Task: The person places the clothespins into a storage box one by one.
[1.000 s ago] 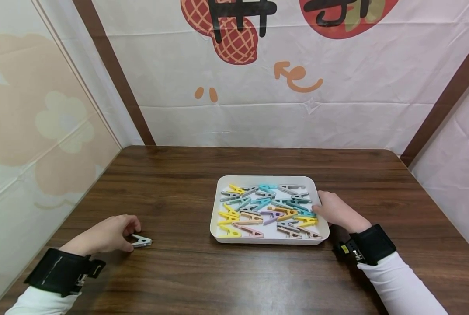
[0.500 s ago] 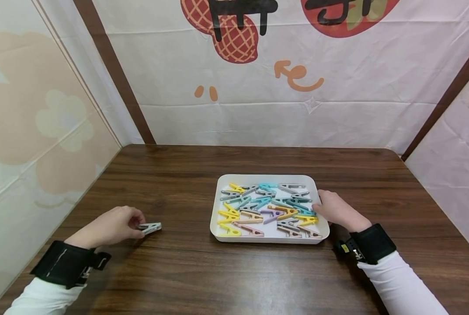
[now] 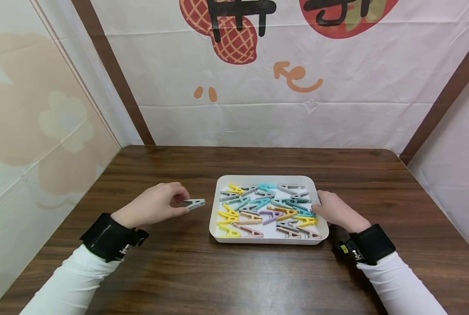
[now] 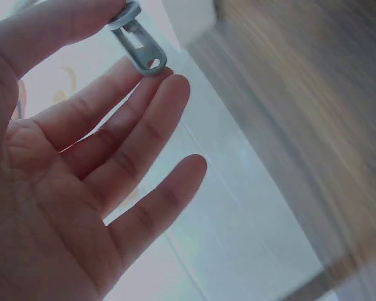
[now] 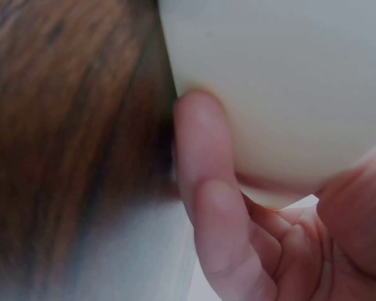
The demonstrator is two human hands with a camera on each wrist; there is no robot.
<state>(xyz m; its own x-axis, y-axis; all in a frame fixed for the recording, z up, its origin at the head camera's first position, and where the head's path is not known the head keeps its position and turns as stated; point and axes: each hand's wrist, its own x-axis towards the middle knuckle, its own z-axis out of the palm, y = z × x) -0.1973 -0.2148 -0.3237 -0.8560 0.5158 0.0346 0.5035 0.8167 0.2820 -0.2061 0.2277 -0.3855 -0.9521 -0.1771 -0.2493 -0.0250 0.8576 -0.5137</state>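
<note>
My left hand (image 3: 157, 204) pinches a pale grey clothespin (image 3: 196, 203) between thumb and fingers, held to the left of a white tray (image 3: 269, 240). In the left wrist view, the grey clothespin (image 4: 142, 53) points out from the thumb and fingertips while the other fingers spread out. My right hand (image 3: 338, 211) grips the tray's right rim, its thumb over the edge. Seen from the right wrist, fingers (image 5: 203, 138) curl against the pale tray wall (image 5: 282, 88). Many clothespins in yellow, teal, grey, pink and purple lie flat inside the tray.
A dark wood-grain table (image 3: 171, 271) carries the tray right of its middle. White printed cloth (image 3: 171, 127) hangs behind the table and at both sides. Black camera straps (image 3: 110, 238) wrap both wrists.
My left hand has moved right and away from me with the grey clothespin, from the table's left side toward the tray. My right hand and the tray have stayed in place.
</note>
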